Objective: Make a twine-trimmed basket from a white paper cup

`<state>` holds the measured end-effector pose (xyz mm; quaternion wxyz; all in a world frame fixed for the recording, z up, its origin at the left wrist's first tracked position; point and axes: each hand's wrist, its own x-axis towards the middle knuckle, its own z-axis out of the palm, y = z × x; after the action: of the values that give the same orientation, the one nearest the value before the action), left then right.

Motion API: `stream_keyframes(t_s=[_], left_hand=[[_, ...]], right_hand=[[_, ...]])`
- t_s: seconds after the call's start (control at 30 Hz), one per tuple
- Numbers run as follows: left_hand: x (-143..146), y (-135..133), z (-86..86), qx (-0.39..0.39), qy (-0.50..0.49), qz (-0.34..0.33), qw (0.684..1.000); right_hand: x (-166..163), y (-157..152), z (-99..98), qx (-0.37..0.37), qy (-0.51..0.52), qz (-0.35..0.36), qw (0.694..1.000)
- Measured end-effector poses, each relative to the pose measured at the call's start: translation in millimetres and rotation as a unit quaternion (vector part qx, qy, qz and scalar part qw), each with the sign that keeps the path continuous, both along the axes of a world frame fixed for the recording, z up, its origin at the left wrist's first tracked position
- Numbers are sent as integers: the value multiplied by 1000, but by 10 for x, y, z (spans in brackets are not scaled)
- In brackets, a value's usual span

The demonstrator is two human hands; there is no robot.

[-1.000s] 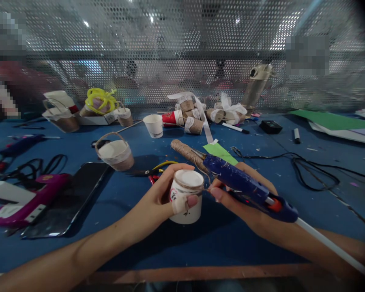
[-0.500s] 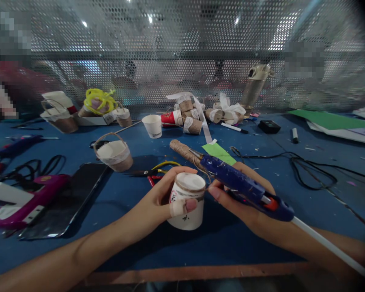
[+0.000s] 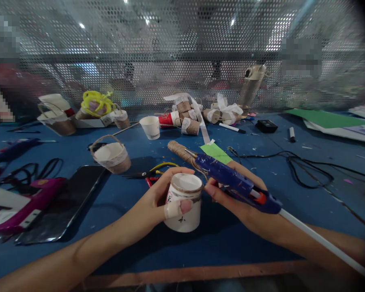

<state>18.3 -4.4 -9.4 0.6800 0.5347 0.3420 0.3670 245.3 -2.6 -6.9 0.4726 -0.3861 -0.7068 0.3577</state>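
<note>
My left hand (image 3: 170, 202) is wrapped round a white paper cup (image 3: 188, 219), with a bandaged thumb across its front. The cup seems to stand upside down, its narrow recessed end up, and brown twine (image 3: 182, 189) circles it near the top edge. A blue hot glue gun (image 3: 231, 178) rests in my right hand (image 3: 243, 207), nozzle pointing up and left, a long white glue stick (image 3: 319, 239) trailing from its back. My right thumb and fingertips also pinch the twine beside the cup. Behind the nozzle lies the twine spool (image 3: 179, 149).
Yellow-and-red handled pliers or cutters (image 3: 144, 174) lie behind my left hand. Left of them are a twine-handled cup basket (image 3: 114, 158), a phone (image 3: 63, 207) and a magenta tool (image 3: 27, 202). Wrapped cups (image 3: 191, 126), a bottle (image 3: 251, 87) and a black cable (image 3: 295, 162) lie beyond.
The view has shifted slightly, so most things sit a little further left. The glue gun is tilted slightly differently; both hands keep their holds on the cup, gun and twine.
</note>
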Motion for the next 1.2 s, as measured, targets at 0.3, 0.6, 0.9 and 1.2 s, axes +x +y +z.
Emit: stream_keyframes(t_s=[0.3,0.6,0.9,1.2], left_hand=[[9,-19,18,-16,-25,-4,1000],[-47,16,11,7,5,-32,999],[-74,53,-65,-5,-46,-62,997],[-91,30,-33,-15,-34,-70,997]], right_hand=[[2,4,-2,-4,10,-4,1000],[0,23,-25,-1,21,6,1000],[8,26,-59,5,15,4,1000],[0,7,-23,1,11,2,1000]])
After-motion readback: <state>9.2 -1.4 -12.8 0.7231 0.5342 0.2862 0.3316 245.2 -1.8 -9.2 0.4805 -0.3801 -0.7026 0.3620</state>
